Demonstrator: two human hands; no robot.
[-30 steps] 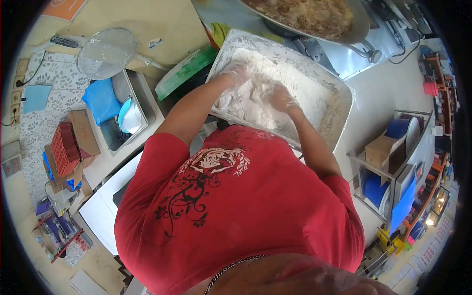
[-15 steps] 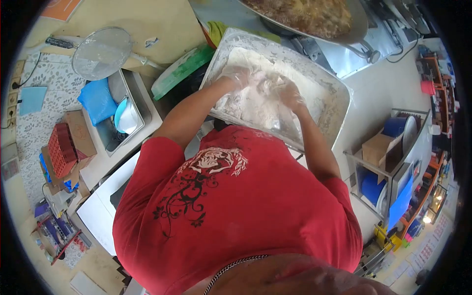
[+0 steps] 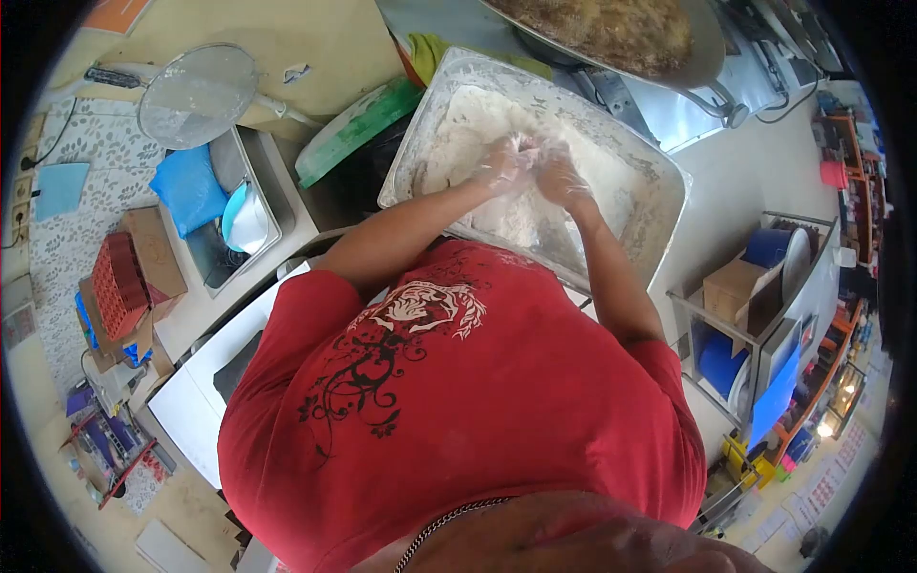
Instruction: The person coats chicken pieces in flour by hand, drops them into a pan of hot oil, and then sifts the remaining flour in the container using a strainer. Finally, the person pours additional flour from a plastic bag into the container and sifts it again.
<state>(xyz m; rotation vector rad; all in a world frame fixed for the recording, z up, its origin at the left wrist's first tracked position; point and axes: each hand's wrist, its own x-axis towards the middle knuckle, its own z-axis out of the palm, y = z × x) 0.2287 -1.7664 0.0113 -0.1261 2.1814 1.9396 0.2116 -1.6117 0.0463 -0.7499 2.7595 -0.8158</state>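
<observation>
A large metal tray with floury sides stands tilted in view in front of my body. White flour lies across its bottom. Both hands are over the flour, close together, in clear, flour-dusted plastic gloves. My left hand is closed, its fingertips at a small pinkish flour-coated piece. From the other side my right hand curls in against the same piece. Fingers and gloves hide most of it, so its kind does not show.
A wide pan of bubbling oil sits beyond the tray. Left of the tray are a green-rimmed bin, a round sieve and a metal basin with a blue bag. A wire rack stands at right.
My hands have come together over the middle of the tray. The left moved right and slightly down from the flour's left part; the pinkish piece now shows between them.
</observation>
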